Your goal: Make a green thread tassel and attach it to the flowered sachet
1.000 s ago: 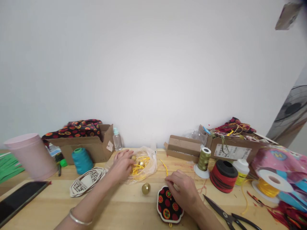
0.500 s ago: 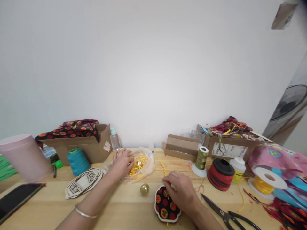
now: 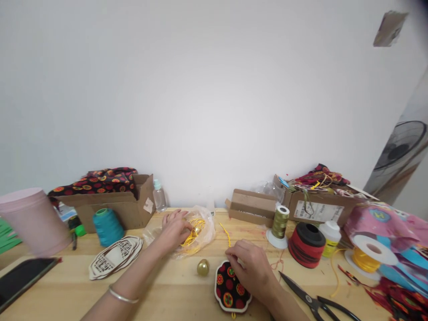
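Observation:
My left hand (image 3: 176, 229) reaches into a clear plastic bag (image 3: 207, 238) with its fingers bent and apart. Its fingertips are at a tangle of yellow cords (image 3: 191, 238) in the bag; whether they touch any is hard to see. My right hand (image 3: 252, 267) is closed in a pinch on a yellow cord (image 3: 225, 232), whose free end lies beyond the fingers. Beneath that hand lies a scalloped, pale-edged pendant (image 3: 230, 290) covered in black floral fabric, with a small yellow loop at its near end. A gold bell-like ball (image 3: 203, 267) rests between the hands.
Black scissors (image 3: 309, 301) lie at the right, before a red-and-black spool (image 3: 306, 245), an olive thread cone (image 3: 280, 223) and a yellow cord spool (image 3: 366, 261). At the left are thin cut-out plates (image 3: 115, 256), a teal thread cone (image 3: 107, 227), a phone (image 3: 25, 281) and a cardboard box (image 3: 110, 211).
My left hand has shifted slightly right, further over the yellow cords in the bag. The right hand keeps its pinch on the cord. The view has shifted slightly.

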A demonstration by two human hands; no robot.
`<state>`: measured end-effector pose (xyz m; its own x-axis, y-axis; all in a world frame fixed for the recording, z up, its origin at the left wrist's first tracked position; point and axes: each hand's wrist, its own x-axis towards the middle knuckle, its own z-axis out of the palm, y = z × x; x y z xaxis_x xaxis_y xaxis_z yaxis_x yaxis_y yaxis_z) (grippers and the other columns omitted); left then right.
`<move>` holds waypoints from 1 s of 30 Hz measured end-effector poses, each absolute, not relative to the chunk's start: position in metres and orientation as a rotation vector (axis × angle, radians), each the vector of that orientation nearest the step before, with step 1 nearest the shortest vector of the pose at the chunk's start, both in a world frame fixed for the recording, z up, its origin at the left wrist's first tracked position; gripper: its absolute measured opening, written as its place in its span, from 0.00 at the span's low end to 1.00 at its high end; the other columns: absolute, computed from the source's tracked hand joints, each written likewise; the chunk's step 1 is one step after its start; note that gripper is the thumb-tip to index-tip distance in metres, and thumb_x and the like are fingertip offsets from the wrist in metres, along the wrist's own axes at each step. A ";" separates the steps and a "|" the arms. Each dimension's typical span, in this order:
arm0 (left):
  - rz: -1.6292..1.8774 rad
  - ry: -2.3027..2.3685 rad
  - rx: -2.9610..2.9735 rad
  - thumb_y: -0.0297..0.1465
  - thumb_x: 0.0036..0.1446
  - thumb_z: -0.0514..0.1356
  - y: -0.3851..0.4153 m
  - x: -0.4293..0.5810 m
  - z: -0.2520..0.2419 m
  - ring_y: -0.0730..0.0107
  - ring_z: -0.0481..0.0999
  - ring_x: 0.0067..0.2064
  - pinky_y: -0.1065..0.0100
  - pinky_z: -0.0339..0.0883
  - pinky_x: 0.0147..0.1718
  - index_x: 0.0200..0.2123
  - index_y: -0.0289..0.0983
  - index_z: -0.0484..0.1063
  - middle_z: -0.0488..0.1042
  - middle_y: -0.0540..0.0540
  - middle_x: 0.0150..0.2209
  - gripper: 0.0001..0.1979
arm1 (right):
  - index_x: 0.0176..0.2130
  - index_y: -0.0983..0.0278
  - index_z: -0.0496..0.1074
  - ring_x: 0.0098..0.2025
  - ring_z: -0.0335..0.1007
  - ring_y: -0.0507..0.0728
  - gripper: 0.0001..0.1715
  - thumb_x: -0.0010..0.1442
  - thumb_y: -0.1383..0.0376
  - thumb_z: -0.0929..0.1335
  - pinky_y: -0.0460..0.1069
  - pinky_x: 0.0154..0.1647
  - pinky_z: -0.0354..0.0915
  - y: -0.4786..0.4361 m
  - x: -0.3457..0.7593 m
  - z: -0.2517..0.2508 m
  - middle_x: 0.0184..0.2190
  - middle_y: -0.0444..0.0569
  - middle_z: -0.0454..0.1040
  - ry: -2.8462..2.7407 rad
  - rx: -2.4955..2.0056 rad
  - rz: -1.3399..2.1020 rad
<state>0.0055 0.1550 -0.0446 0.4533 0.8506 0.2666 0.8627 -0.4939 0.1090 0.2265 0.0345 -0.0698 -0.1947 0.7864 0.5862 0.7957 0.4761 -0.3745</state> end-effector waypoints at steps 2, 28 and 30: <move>-0.445 -1.563 -2.651 0.29 0.45 0.55 0.155 0.007 -0.044 0.47 0.57 0.54 0.47 0.48 0.49 0.31 0.46 0.77 0.67 0.42 0.50 0.11 | 0.28 0.62 0.71 0.28 0.66 0.52 0.10 0.55 0.72 0.62 0.44 0.28 0.57 0.035 0.227 -0.071 0.24 0.46 0.71 -1.981 -1.313 -0.012; -1.915 -2.140 -2.752 0.43 0.45 0.59 0.149 -0.013 -0.007 0.60 0.72 0.43 0.61 0.64 0.45 0.32 0.34 0.74 0.77 0.41 0.36 0.18 | 0.29 0.62 0.71 0.29 0.66 0.52 0.10 0.56 0.71 0.61 0.44 0.29 0.56 0.036 0.227 -0.072 0.25 0.46 0.72 -2.011 -1.346 0.063; -2.149 -2.198 -2.763 0.40 0.45 0.61 0.144 -0.009 -0.006 0.64 0.73 0.42 0.66 0.66 0.44 0.31 0.33 0.74 0.77 0.40 0.35 0.16 | 0.29 0.62 0.71 0.29 0.66 0.52 0.10 0.56 0.71 0.61 0.44 0.29 0.56 0.035 0.227 -0.072 0.25 0.46 0.72 -2.009 -1.343 0.062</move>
<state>-0.0090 0.1436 -0.0055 0.1439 0.9852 0.0926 0.1150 -0.1096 0.9873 0.2269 0.0352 -0.0719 -0.2093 0.8246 0.5256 0.7907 0.4589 -0.4051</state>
